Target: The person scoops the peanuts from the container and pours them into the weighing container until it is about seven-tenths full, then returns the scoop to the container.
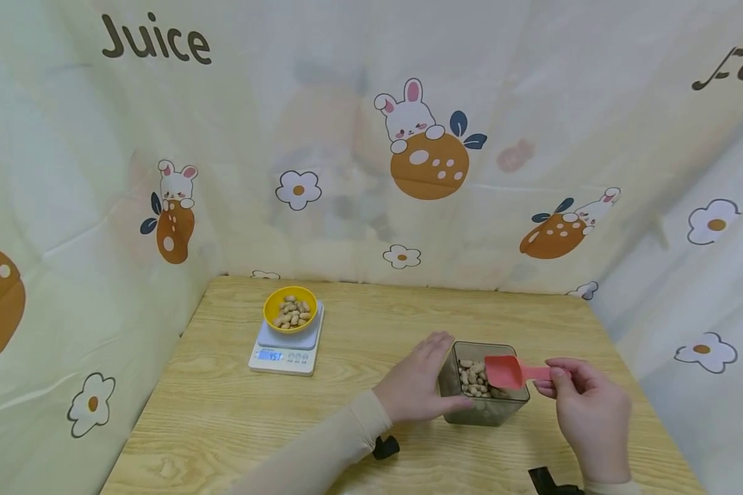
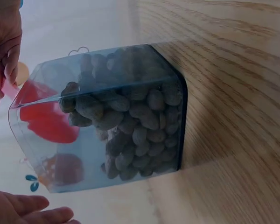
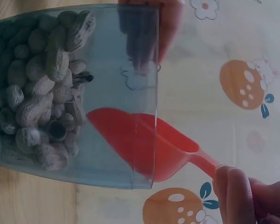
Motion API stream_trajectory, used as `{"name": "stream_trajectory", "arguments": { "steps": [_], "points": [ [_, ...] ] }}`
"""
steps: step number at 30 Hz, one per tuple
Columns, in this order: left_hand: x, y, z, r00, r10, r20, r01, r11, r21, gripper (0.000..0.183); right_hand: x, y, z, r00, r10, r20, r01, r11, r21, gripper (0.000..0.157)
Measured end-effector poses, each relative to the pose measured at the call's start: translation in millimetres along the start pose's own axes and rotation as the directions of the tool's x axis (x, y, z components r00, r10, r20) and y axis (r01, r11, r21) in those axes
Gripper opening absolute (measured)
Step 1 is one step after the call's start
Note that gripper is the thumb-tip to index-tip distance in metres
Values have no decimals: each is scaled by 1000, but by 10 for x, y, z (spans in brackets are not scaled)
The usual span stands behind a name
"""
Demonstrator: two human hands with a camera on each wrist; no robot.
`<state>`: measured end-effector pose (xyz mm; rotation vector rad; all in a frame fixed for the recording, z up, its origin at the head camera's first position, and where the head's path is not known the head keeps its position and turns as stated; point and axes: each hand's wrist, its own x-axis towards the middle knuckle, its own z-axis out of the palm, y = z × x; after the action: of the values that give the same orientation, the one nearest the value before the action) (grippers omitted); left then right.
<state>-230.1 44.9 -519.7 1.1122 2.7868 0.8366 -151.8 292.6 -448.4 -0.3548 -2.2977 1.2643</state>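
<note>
My right hand (image 1: 594, 412) pinches the handle of a red scoop (image 1: 503, 372) between thumb and fingers. The scoop dips through the mouth of a clear, smoky container (image 1: 486, 412), and its tip hangs just above the peanuts (image 2: 130, 121) in the right wrist view. No peanuts show in the bowl of the scoop. At the container's left side is my left hand (image 1: 415, 381), fingers straight and spread toward the back corner, thumb stretched along the front rim. Unshelled peanuts fill roughly the lower half of the container.
A white kitchen scale (image 1: 283, 361) with a lit display stands at the back left of the wooden table (image 1: 223, 426). On it sits a yellow bowl (image 1: 271, 320) with several peanuts. A cream printed curtain (image 1: 347, 124) encloses the table's back and sides.
</note>
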Motion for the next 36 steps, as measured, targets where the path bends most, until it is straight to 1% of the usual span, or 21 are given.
{"name": "stream_trajectory", "arguments": {
  "steps": [2,3,4,5,6,8,9,11,12,14,16,18,19,21,23,25,27,29,32,34,36],
  "points": [
    [29,10,10,1000,-5,6,5,1000,-22,109,-31,-15,28,995,-99,10,99,992,-84,13],
    [40,17,13,1000,-9,11,9,999,-31,110,-43,-19,40,986,-163,20,164,978,-130,13],
    [50,24,17,1000,-11,13,12,999,-38,110,-51,-28,48,972,-232,31,234,955,-180,13],
    [59,30,21,1000,-13,18,14,999,-43,109,-56,-34,56,949,-311,45,313,921,-231,13],
    [65,36,24,1000,-14,20,15,999,-44,109,-58,-42,64,920,-386,62,387,878,-280,14],
    [74,47,30,1000,-13,24,13,999,-38,108,-59,-58,78,849,-519,105,519,779,-352,17],
    [76,51,32,1000,-13,24,13,999,-33,108,-57,-68,88,812,-568,131,571,729,-378,19],
    [82,55,37,1000,-13,23,13,1000,-24,107,-50,-83,109,752,-633,187,646,649,-401,21],
    [84,56,39,1000,-14,21,15,1000,-22,107,-44,-89,122,731,-648,214,671,624,-400,22],
    [91,57,46,1000,-15,20,15,1000,-23,107,-33,-98,139,705,-660,259,700,587,-407,25],
    [100,56,58,1000,-20,22,20,999,-32,107,-16,-102,153,699,-652,293,707,574,-412,27],
    [108,54,72,999,-30,25,31,998,-46,106,9,-116,163,711,-627,317,699,582,-416,28],
    [111,54,77,999,-36,27,38,998,-50,106,24,-127,165,723,-609,327,688,591,-421,29],
    [120,53,85,998,-53,30,55,997,-62,104,64,-154,176,756,-559,342,655,626,-424,25],
    [127,54,89,998,-62,31,64,996,-64,104,111,-181,185,797,-497,345,604,674,-426,20],
    [131,53,86,997,-69,31,70,996,-58,104,158,-202,189,843,-408,351,532,731,-426,16],
    [134,52,84,997,-70,32,71,996,-54,105,202,-210,195,884,-305,355,444,785,-431,18],
    [133,51,82,997,-71,36,73,996,-51,106,236,-207,200,916,-197,348,345,830,-439,23],
    [131,49,83,997,-69,39,71,996,-51,105,269,-193,212,945,-66,321,213,868,-447,32],
    [134,51,82,997,-68,39,70,996,-52,104,289,-171,218,960,-21,281,149,884,-444,35],
    [136,51,83,997,-65,38,67,997,-48,103,304,-150,215,967,19,254,98,893,-439,36]
  ]
}}
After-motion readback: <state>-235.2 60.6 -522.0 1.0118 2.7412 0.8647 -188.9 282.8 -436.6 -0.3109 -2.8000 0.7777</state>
